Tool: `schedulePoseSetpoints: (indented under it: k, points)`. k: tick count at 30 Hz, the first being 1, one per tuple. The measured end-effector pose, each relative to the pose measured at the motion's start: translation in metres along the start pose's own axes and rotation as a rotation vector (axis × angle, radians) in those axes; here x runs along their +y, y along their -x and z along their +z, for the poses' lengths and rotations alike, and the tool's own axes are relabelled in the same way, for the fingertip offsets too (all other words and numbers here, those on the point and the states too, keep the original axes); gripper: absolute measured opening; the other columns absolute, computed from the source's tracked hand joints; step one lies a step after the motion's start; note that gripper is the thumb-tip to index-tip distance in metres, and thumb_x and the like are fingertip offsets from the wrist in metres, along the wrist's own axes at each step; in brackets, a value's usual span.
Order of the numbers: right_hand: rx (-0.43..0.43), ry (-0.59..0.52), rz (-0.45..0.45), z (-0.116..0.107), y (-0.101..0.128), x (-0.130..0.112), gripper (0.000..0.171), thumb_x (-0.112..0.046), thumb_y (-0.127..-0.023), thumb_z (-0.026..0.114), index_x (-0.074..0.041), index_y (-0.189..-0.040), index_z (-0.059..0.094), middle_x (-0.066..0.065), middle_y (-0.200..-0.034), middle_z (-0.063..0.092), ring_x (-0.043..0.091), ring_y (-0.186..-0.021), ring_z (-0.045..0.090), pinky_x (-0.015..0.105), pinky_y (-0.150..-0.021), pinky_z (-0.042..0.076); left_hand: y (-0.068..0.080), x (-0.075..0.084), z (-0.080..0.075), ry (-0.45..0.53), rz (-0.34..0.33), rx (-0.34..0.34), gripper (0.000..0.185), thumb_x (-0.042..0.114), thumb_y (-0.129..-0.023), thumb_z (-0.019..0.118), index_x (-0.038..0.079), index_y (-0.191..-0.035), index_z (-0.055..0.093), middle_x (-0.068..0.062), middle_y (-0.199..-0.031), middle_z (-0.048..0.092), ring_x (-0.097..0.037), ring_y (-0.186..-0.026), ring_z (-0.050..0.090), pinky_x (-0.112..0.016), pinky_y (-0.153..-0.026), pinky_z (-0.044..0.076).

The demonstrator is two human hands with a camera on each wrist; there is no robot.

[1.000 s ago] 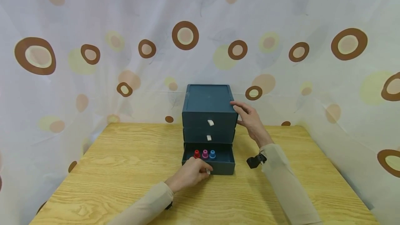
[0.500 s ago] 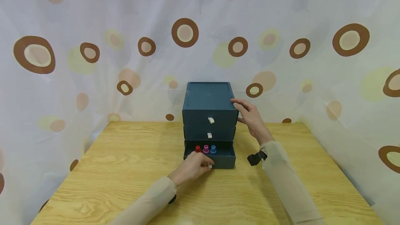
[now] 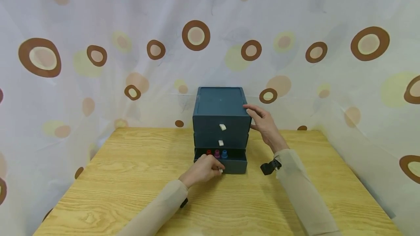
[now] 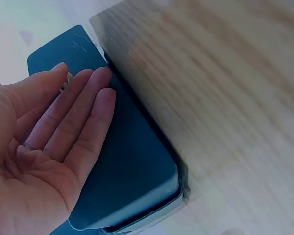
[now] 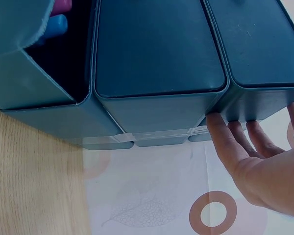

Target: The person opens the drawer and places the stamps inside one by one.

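A dark blue three-drawer unit (image 3: 220, 101) stands on the wooden table. Its bottom drawer (image 3: 237, 167) is partly pulled out. My left hand (image 3: 201, 171) pinches the white pull tab (image 3: 221, 170) on that drawer's front between thumb and forefinger. In the left wrist view the tab (image 4: 67, 81) shows only slightly behind the thumb. Inside the drawer stand small peg-shaped pieces: red (image 3: 209, 152), pink (image 3: 217, 153) and blue (image 3: 224, 154). My right hand (image 3: 266, 128) touches the unit's upper right side, fingers fairly straight in the right wrist view.
White pull tabs mark the top drawer (image 3: 222, 127) and middle drawer (image 3: 221, 143), both closed. Wooden tabletop (image 3: 141, 163) surrounds the unit. Behind it hangs a pale curtain (image 3: 213, 65) with brown rings. Clear tape (image 5: 159, 133) runs along the unit's side.
My left hand has moved forward with the tab, sliding the bottom drawer further into the unit. Less of the coloured pieces shows now. The right hand has stayed on the unit's side.
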State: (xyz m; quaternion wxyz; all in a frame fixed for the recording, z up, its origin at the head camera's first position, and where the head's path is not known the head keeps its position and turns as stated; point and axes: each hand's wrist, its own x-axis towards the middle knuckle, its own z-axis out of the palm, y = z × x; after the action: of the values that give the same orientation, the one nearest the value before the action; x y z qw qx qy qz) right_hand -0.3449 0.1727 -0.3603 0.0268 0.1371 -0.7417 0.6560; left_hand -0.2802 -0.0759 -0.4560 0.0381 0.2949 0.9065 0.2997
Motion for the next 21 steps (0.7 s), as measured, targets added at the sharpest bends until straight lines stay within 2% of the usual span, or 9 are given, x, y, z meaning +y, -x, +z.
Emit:
schedulePoseSetpoints:
  k: [4, 9, 16, 21]
  points:
    - [0.002, -0.003, 0.002, 0.000, 0.001, 0.000, 0.048, -0.039, -0.103, 0.050, -0.014, -0.144, 0.049, 0.006, -0.157, 0.032, 0.027, -0.148, 0.025, 0.060, -0.111, 0.034, -0.004, -0.003, 0.000, 0.015, -0.012, -0.001, 0.019, 0.011, -0.089, 0.072, 0.013, -0.107, 0.078, 0.002, -0.098, 0.076, -0.003, -0.063, 0.053, -0.017, -0.053, 0.043]
    - [0.000, 0.001, -0.003, 0.000, 0.001, 0.001, 0.048, -0.040, -0.102, 0.050, -0.015, -0.144, 0.049, 0.007, -0.158, 0.032, 0.027, -0.148, 0.025, 0.060, -0.111, 0.034, -0.008, -0.006, -0.001, 0.028, -0.042, 0.008, 0.019, 0.012, -0.090, 0.071, 0.014, -0.108, 0.078, 0.002, -0.100, 0.076, -0.004, -0.061, 0.052, -0.018, -0.052, 0.042]
    - [-0.008, 0.002, 0.000, 0.000, 0.001, 0.002, 0.047, -0.037, -0.103, 0.050, -0.014, -0.144, 0.049, 0.007, -0.158, 0.032, 0.027, -0.148, 0.025, 0.060, -0.111, 0.034, -0.012, -0.006, -0.004, 0.043, -0.064, 0.001, 0.019, 0.012, -0.089, 0.072, 0.013, -0.108, 0.078, 0.001, -0.097, 0.076, 0.000, -0.074, 0.062, -0.017, -0.064, 0.052]
    - [-0.012, 0.002, -0.014, -0.001, 0.001, 0.001, 0.049, -0.039, -0.103, 0.050, -0.014, -0.145, 0.048, 0.007, -0.159, 0.031, 0.029, -0.149, 0.023, 0.061, -0.111, 0.033, -0.016, -0.007, -0.005, 0.033, -0.069, 0.006, 0.019, 0.012, -0.089, 0.072, 0.015, -0.108, 0.078, 0.002, -0.098, 0.075, -0.001, -0.074, 0.063, -0.018, -0.064, 0.052]
